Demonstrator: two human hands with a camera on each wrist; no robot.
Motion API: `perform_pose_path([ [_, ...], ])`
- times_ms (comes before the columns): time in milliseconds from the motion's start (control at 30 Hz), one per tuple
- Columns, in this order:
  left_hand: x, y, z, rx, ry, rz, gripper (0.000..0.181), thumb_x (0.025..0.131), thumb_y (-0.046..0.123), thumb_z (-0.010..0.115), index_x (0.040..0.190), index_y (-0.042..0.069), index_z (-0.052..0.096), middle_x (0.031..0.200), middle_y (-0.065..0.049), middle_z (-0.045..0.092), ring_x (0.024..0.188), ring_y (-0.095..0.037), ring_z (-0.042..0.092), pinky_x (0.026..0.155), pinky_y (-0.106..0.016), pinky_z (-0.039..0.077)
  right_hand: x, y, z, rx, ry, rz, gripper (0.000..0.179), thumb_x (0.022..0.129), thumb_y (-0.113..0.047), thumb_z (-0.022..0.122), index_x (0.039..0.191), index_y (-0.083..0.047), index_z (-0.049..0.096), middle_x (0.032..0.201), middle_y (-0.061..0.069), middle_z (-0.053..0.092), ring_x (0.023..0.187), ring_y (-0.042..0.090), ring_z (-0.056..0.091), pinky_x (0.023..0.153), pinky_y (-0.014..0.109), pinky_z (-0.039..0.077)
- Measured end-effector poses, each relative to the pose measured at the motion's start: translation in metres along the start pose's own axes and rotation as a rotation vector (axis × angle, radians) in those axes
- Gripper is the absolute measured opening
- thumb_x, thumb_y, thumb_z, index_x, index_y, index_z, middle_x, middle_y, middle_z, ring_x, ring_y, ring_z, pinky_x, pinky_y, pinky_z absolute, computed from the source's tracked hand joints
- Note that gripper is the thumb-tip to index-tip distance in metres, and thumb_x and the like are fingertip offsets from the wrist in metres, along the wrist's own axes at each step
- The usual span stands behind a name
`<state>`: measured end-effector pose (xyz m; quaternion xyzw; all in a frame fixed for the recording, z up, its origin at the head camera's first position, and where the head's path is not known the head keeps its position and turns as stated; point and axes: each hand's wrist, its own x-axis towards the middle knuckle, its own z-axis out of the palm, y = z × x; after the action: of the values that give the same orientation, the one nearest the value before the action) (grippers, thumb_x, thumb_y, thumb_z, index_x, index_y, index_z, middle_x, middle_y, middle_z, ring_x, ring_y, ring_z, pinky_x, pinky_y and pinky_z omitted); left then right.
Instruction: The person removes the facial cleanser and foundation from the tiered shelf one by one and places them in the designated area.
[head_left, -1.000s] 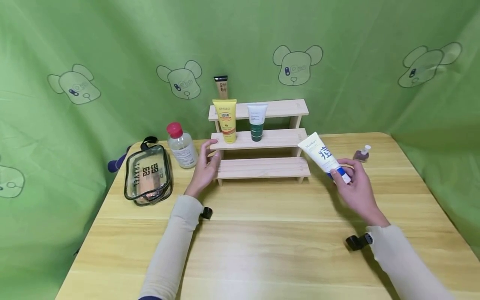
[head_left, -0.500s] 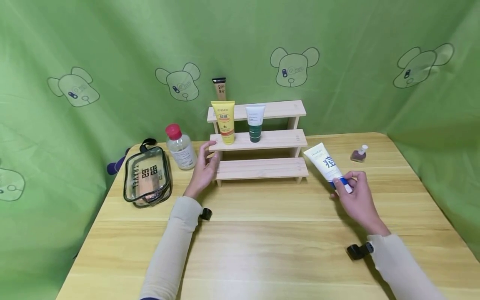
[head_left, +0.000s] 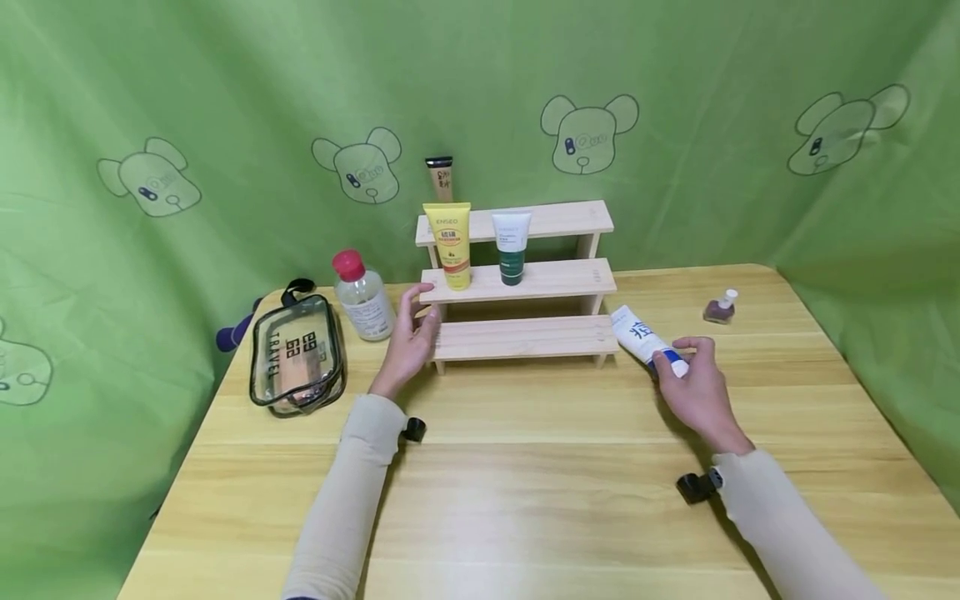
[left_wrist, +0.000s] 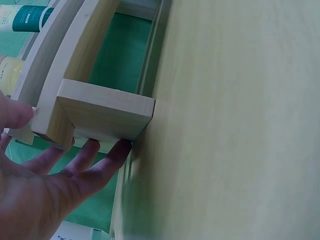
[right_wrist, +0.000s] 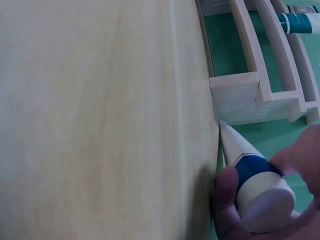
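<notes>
A white squeeze tube (head_left: 641, 338) with a blue band is gripped at its cap end by my right hand (head_left: 697, 385). Its flat end points toward the lower right corner of the wooden three-step rack (head_left: 525, 340). In the right wrist view the tube's cap (right_wrist: 265, 207) sits between thumb and fingers, low over the table. My left hand (head_left: 408, 346) touches the rack's left end; in the left wrist view its fingers (left_wrist: 95, 172) lie fairly straight against the side panel. A yellow tube (head_left: 450, 250) and a white-and-green tube (head_left: 512, 250) stand on the middle step.
A tan tube (head_left: 442, 179) with a black end stands on the top step. Left of the rack are a clear bottle (head_left: 365, 304) with a red cap and a transparent travel pouch (head_left: 296, 354). A small purple bottle (head_left: 720, 310) stands on the right of the table (head_left: 525, 500).
My right hand first drew the white tube slightly back, then lowered it and moved left, and the tube now lies flatter near the rack's corner. My left hand stays at the rack.
</notes>
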<state>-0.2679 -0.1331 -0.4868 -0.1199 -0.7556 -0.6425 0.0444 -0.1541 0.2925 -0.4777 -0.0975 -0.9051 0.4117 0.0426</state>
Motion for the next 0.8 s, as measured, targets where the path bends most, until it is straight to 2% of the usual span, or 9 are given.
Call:
perform_pose_path([
  [100, 0.0, 0.002, 0.001, -0.009, -0.007, 0.0, 0.045, 0.114, 0.01, 0.049, 0.157, 0.02, 0.042, 0.144, -0.036, 0.056, 0.127, -0.057, 0.062, 0.102, -0.044, 0.053, 0.001, -0.002, 0.0, -0.052, -0.01, -0.055, 0.068, 0.11, -0.026, 0.064, 0.158, 0.007, 0.029, 0.138, 0.043, 0.054, 0.111, 0.053, 0.065, 0.077, 0.042, 0.059],
  [167, 0.0, 0.002, 0.001, -0.008, -0.009, -0.002, 0.045, 0.114, 0.01, 0.049, 0.158, 0.02, 0.041, 0.143, -0.038, 0.055, 0.127, -0.057, 0.061, 0.101, -0.042, 0.052, 0.001, -0.004, 0.0, -0.115, -0.018, -0.091, 0.073, 0.105, -0.02, 0.073, 0.158, 0.009, 0.032, 0.137, 0.043, 0.051, 0.113, 0.054, 0.061, 0.084, 0.053, 0.059],
  [233, 0.0, 0.003, 0.001, -0.001, -0.006, -0.005, 0.045, 0.115, 0.011, 0.049, 0.158, 0.02, 0.042, 0.144, -0.035, 0.056, 0.129, -0.054, 0.061, 0.103, -0.043, 0.051, 0.0, -0.007, 0.0, -0.171, -0.034, -0.112, 0.075, 0.1, -0.014, 0.078, 0.155, 0.01, 0.035, 0.134, 0.041, 0.05, 0.111, 0.053, 0.058, 0.087, 0.062, 0.056],
  [300, 0.0, 0.002, 0.0, 0.007, -0.004, -0.005, 0.044, 0.115, 0.011, 0.049, 0.158, 0.02, 0.042, 0.144, -0.031, 0.056, 0.131, -0.051, 0.061, 0.104, -0.044, 0.051, -0.001, -0.01, -0.001, -0.221, -0.051, -0.115, 0.073, 0.097, -0.013, 0.08, 0.152, 0.009, 0.038, 0.132, 0.04, 0.051, 0.11, 0.052, 0.057, 0.088, 0.066, 0.054],
  [500, 0.0, 0.004, 0.003, 0.001, -0.002, -0.001, 0.045, 0.114, 0.01, 0.049, 0.157, 0.021, 0.042, 0.145, -0.029, 0.057, 0.132, -0.053, 0.06, 0.105, -0.046, 0.051, -0.002, -0.015, -0.002, -0.267, -0.068, -0.124, 0.07, 0.096, -0.022, 0.083, 0.147, 0.009, 0.044, 0.125, 0.037, 0.061, 0.102, 0.046, 0.065, 0.078, 0.051, 0.058],
  [667, 0.0, 0.005, 0.003, 0.004, -0.009, -0.012, 0.045, 0.115, 0.012, 0.049, 0.158, 0.021, 0.042, 0.148, -0.026, 0.056, 0.135, -0.052, 0.06, 0.109, -0.05, 0.052, 0.0, -0.016, 0.001, -0.274, -0.044, -0.146, 0.057, 0.097, -0.025, 0.081, 0.134, 0.007, 0.051, 0.115, 0.032, 0.065, 0.089, 0.036, 0.065, 0.066, 0.033, 0.049],
  [800, -0.002, 0.005, -0.002, 0.007, 0.001, -0.029, 0.045, 0.114, 0.013, 0.05, 0.157, 0.023, 0.042, 0.146, -0.029, 0.058, 0.132, -0.051, 0.062, 0.108, -0.051, 0.052, 0.008, -0.02, 0.006, -0.259, -0.048, -0.139, 0.05, 0.097, -0.026, 0.079, 0.123, 0.004, 0.049, 0.11, 0.03, 0.064, 0.085, 0.033, 0.062, 0.063, 0.029, 0.045],
])
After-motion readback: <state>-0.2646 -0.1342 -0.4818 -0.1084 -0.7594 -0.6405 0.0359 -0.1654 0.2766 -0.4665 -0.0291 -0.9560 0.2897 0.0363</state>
